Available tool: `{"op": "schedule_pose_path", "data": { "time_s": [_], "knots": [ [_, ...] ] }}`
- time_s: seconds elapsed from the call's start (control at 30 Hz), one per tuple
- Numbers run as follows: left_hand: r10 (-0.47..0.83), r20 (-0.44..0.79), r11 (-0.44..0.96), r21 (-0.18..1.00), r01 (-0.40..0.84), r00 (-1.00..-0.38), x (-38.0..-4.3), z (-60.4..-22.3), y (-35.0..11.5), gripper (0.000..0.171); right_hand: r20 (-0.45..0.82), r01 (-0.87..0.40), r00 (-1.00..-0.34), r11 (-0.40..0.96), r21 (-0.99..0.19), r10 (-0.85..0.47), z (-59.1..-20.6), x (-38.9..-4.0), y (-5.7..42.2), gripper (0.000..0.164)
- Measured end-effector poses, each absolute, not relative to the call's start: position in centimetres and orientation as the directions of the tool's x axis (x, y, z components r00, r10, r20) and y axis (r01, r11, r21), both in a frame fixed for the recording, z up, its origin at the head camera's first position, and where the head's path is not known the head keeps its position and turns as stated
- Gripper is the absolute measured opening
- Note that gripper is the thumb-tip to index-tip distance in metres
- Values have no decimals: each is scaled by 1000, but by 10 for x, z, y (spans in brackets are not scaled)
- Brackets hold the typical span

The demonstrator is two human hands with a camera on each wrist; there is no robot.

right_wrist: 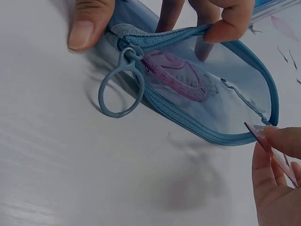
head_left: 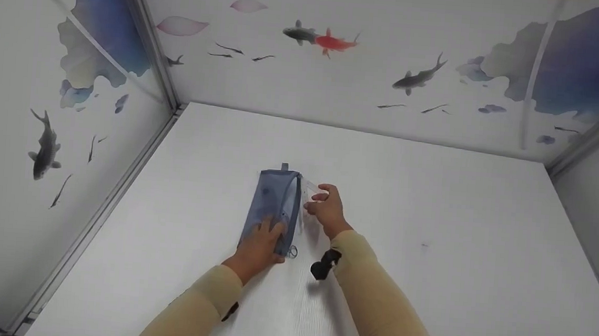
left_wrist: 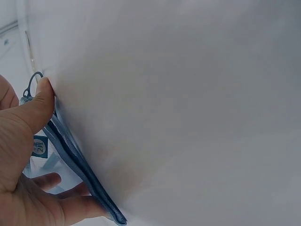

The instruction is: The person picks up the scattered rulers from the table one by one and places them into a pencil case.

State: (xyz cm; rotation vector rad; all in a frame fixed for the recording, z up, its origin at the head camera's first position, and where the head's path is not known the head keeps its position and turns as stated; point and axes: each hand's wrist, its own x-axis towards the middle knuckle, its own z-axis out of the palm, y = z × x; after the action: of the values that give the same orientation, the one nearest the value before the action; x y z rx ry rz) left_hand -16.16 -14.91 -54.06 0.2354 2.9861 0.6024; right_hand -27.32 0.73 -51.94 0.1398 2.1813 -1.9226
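Observation:
A blue see-through zip pencil pouch [head_left: 272, 190] lies on the white table, its zip undone along the right side. My left hand [head_left: 260, 245] holds the pouch near its close end; the right wrist view shows a bent finger [right_wrist: 230, 23] on the upper zip edge, with the mouth spread wide. Inside lies a pink protractor [right_wrist: 183, 84]. At the far end of the mouth, my right hand [head_left: 329, 210] pinches a thin, clear pinkish set square [right_wrist: 269, 147] between thumb and fingers. A ring-shaped zip pull [right_wrist: 121, 92] hangs at the close end.
The white table [head_left: 460, 284] is bounded by panels on the left, back and right, the back panel [head_left: 337, 86] printed with fish. A black wrist camera [head_left: 322, 267] sits under the right sleeve. A small mark [head_left: 424, 245] shows on the table to the right.

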Motion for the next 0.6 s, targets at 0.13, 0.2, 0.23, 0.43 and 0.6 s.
{"op": "schedule_pose_path", "data": {
  "time_s": [0.13, 0.2, 0.23, 0.43, 0.6],
  "knots": [
    [174, -46, 907, 397, 142, -984, -161, -540, -150, 68, -245, 230, -965, 154, -961, -91, -520, -272, 6, 62],
    [177, -44, 903, 405, 145, -983, -161, -539, -150, 69, -247, 229, -964, 163, -960, -99, -520, -271, 5, 62],
    [179, -43, 902, 407, 147, -983, -160, -539, -150, 69, -247, 229, -963, 166, -959, -103, -519, -271, 4, 62],
    [169, -47, 901, 413, 135, -985, -160, -536, -149, 69, -248, 227, -962, 168, -959, -116, -517, -271, 1, 62],
    [162, -72, 896, 429, 116, -984, -160, -536, -149, 69, -250, 226, -959, 176, -958, -132, -520, -273, -4, 63]
  ]
}}
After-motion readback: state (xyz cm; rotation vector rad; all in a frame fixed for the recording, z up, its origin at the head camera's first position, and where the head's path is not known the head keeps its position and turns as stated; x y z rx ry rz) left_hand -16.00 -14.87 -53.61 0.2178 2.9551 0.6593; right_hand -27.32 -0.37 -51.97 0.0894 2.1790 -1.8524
